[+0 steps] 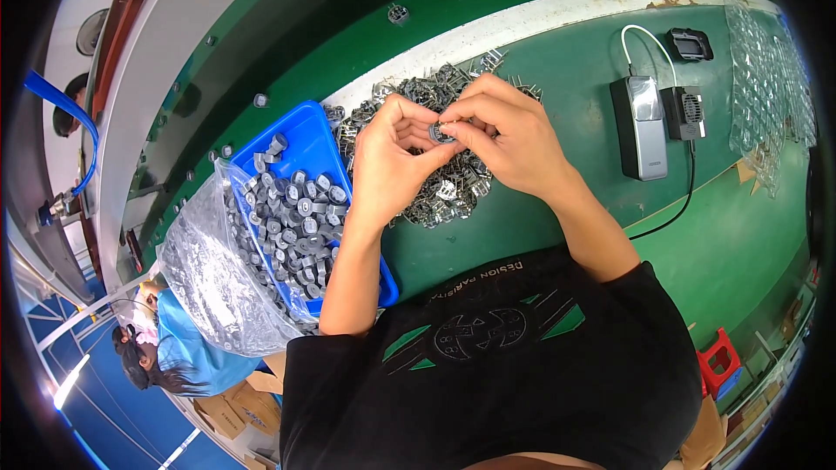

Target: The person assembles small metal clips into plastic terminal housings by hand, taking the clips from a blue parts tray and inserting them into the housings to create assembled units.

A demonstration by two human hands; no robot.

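Note:
My left hand (392,161) and my right hand (512,139) meet over the workbench, both with closed fingers. Between their fingertips is a small round grey plastic part (441,132), partly covered by the fingers. Beneath and around the hands spreads a heap of small metal parts with thin prongs (448,196). Left of my left forearm, a blue tray (305,126) sits tilted in view, with many grey plastic caps (300,226) in it. A clear plastic bag (218,274) lies over the tray's left side, with more grey caps inside.
On the right of the green bench (575,61) are a silver-black box-shaped device (643,126), a small black grilled device (688,113), cables, a black frame (691,44) and bubble wrap (753,87). Beyond a white rail (522,17), a green belt carries spaced-out small assemblies (398,15). Another person (187,344) is at left.

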